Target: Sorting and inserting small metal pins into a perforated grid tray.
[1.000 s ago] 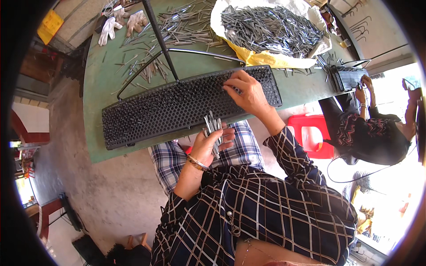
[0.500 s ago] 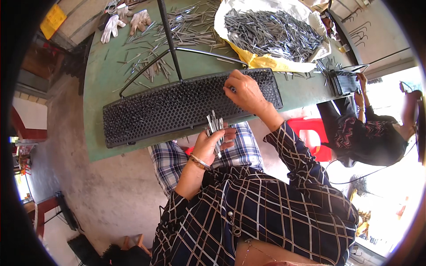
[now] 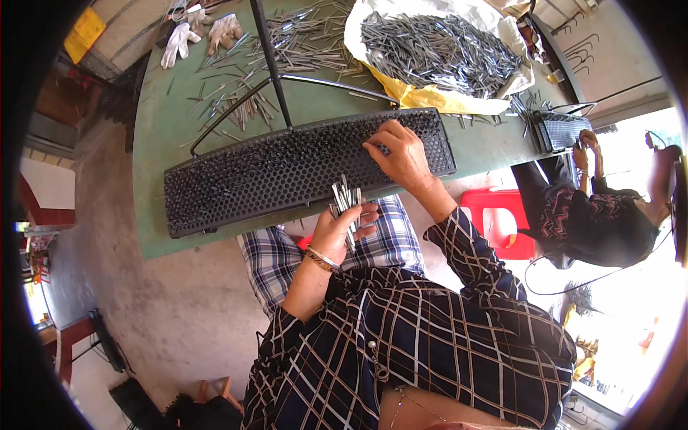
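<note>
My left hand [image 3: 335,233] is closed around a loose bundle of thin metal strips [image 3: 345,199], their ends fanning out above the thumb, just in front of a long black perforated rack [image 3: 287,188]. Many of the rack's round holes are filled with dark pieces along its far side, while rows nearer me show bare holes. Over the right part of the rack is my right hand [image 3: 403,155], thumb and fingers pinched together close to the holes. Whatever lies between those fingertips is too small to make out.
A black metal frame [image 3: 271,68] rises behind the rack on the green table [image 3: 161,132]. Loose strips [image 3: 308,39] lie scattered beyond it, beside a white and yellow sack [image 3: 412,94] heaped with more. Gloves [image 3: 179,44] lie far left. Another person [image 3: 598,222] works at a second rack [image 3: 562,132].
My right hand has shifted slightly right and nearer to me over the rack. The left hand stays almost still with its bundle. At the second rack, the other person's hands have moved.
</note>
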`<action>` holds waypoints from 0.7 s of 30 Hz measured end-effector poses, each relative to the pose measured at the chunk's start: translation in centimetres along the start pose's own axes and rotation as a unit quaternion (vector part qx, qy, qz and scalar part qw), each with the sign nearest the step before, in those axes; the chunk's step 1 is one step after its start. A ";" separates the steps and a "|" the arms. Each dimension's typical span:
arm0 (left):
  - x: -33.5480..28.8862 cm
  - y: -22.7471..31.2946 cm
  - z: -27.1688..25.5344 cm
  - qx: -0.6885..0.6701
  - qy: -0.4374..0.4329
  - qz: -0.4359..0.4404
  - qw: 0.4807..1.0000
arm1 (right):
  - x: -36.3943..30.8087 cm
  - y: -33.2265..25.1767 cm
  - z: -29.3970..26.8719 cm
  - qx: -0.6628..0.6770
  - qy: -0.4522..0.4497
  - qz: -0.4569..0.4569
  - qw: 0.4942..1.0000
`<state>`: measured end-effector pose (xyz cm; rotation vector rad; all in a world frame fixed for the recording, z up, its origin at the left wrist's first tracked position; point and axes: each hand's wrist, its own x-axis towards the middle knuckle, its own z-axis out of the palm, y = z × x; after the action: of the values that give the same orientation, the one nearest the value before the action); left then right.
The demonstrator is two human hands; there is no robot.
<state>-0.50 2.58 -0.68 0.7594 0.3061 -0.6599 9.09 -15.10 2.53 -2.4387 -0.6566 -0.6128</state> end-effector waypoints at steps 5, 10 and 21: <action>0.0 0.3 0.3 -0.015 0.007 0.012 1.000 | 0.0 -2.4 -1.9 0.102 -0.030 0.203 0.973; -0.1 0.7 1.4 -0.006 0.011 0.053 0.999 | -2.5 -3.1 -1.1 0.280 -0.129 0.169 0.936; 0.2 0.1 1.5 0.016 0.013 0.035 0.999 | -1.4 -2.4 -4.0 0.366 -0.074 0.350 0.859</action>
<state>-0.22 1.43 0.34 0.8068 0.2912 -0.5900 5.51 -16.13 5.71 -1.7933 0.0092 0.1242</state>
